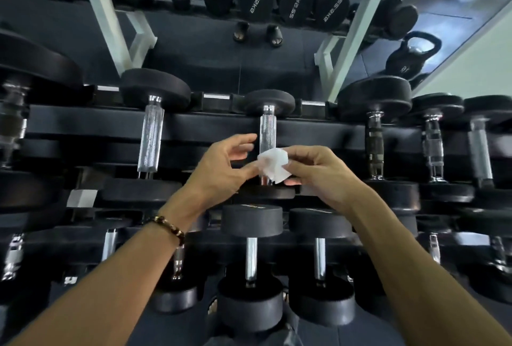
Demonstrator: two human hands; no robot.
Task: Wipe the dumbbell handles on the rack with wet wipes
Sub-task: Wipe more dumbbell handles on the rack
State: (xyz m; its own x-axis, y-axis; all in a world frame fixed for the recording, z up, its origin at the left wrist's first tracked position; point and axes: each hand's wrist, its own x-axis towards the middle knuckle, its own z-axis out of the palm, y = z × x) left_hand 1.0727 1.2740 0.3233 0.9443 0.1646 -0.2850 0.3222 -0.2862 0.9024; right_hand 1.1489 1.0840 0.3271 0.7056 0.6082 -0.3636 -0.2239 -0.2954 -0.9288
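Note:
A white wet wipe is held crumpled between both hands in front of a chrome dumbbell handle on the upper row of the rack. My left hand pinches the wipe's left edge with thumb and forefinger, its other fingers spread loosely. My right hand grips the wipe's right side with curled fingers. The wipe covers the lower part of that handle. Another knurled chrome handle stands to the left, and a dark-gripped handle to the right.
The black rack rail carries several black dumbbells in two rows. Lower-row handles sit just under my wrists. A mirror behind shows the rack's white frame, a kettlebell and sandalled feet.

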